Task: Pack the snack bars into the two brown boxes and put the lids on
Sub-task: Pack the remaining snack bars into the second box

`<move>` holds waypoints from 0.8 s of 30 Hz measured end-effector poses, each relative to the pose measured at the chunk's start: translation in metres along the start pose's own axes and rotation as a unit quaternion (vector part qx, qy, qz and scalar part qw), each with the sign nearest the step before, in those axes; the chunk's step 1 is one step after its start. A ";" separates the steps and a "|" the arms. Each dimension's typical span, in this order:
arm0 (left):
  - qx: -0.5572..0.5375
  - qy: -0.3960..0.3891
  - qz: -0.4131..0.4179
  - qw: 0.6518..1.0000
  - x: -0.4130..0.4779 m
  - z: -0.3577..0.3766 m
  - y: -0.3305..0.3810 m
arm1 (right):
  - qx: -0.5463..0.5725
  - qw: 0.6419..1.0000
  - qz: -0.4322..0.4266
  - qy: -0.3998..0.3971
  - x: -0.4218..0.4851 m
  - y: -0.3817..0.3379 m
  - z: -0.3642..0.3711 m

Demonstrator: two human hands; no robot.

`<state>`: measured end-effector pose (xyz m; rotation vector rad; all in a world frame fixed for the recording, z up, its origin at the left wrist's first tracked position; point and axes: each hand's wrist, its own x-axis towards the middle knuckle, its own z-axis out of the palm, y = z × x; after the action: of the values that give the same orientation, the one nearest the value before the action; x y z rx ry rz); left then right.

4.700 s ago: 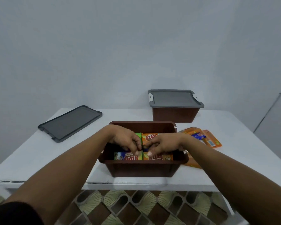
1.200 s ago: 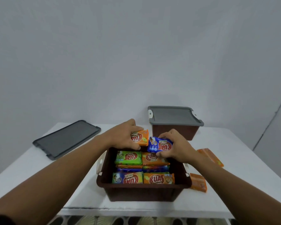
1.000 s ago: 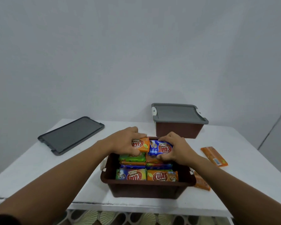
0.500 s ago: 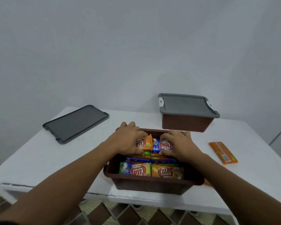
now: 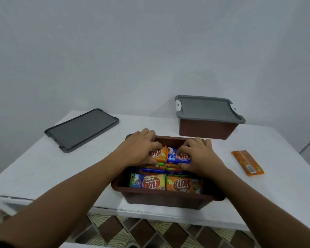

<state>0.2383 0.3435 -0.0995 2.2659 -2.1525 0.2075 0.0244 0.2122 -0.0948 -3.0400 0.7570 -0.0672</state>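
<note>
- Two hands have come down: a second ago they held bars over the box (image 5: 168,197), and now those bars sit on the back pile.
- Left hand (image 5: 140,151) curls round the orange bar (image 5: 158,154), thumb at its near edge.
- Right hand (image 5: 200,154) curls round the blue bar (image 5: 175,156) the same way.
- I think the box is nearly full, so the lid (image 5: 82,128), lying far left on the table (image 5: 43,167), goes on soon.
- One spare bar (image 5: 247,164) waits on the right.
- Behind, the far box (image 5: 208,129) is shut already.
</note>
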 end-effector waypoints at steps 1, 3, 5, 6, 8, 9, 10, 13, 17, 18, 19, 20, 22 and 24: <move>-0.004 0.002 -0.003 1.000 0.000 0.000 0.000 | -0.001 1.000 0.003 0.002 0.000 0.000 0.000; -0.009 0.001 -0.008 1.000 0.000 0.000 -0.001 | -0.002 1.000 0.008 0.006 -0.002 0.000 -0.001; -0.014 -0.002 -0.008 1.000 0.000 0.000 -0.001 | -0.002 1.000 0.007 0.001 -0.002 0.000 -0.001; -0.016 -0.005 -0.007 1.000 0.001 -0.001 -0.001 | -0.002 1.000 0.007 -0.007 -0.001 0.000 -0.001; -0.004 -0.020 -0.003 1.000 0.002 -0.002 0.000 | -0.019 0.999 0.008 -0.028 0.000 -0.001 0.001; 0.009 -0.032 0.002 0.999 0.002 -0.002 0.000 | -0.040 0.999 0.006 -0.036 0.001 -0.002 0.003; 0.027 -0.046 0.008 0.999 0.002 -0.002 0.000 | -0.063 0.997 0.001 -0.040 0.002 -0.002 0.004; 0.074 -0.079 0.025 0.994 0.003 0.000 0.001 | -0.109 0.993 -0.006 -0.037 0.003 -0.002 0.009; 0.105 -0.088 0.037 0.990 0.005 0.004 0.001 | -0.125 0.992 -0.007 -0.030 0.004 -0.004 0.009; 0.107 -0.085 0.037 0.990 0.004 0.005 0.001 | -0.122 0.992 -0.007 -0.029 0.005 -0.004 0.008; 0.107 -0.083 0.037 0.990 0.004 0.005 0.001 | -0.119 0.993 -0.007 -0.026 0.004 -0.004 0.008; 0.108 -0.082 0.037 0.990 0.004 0.005 0.001 | -0.118 0.993 -0.009 -0.023 0.005 -0.004 0.007; 0.105 -0.084 0.036 0.990 0.004 0.004 0.001 | -0.118 0.993 -0.011 -0.022 0.004 -0.004 0.006; 0.098 -0.089 0.035 0.991 0.005 0.002 0.002 | -0.115 0.993 -0.009 -0.023 0.004 -0.004 0.005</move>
<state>0.2370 0.3385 -0.1015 2.3986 -2.4003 0.2351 0.0300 0.2141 -0.0998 -3.2518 0.7843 0.0983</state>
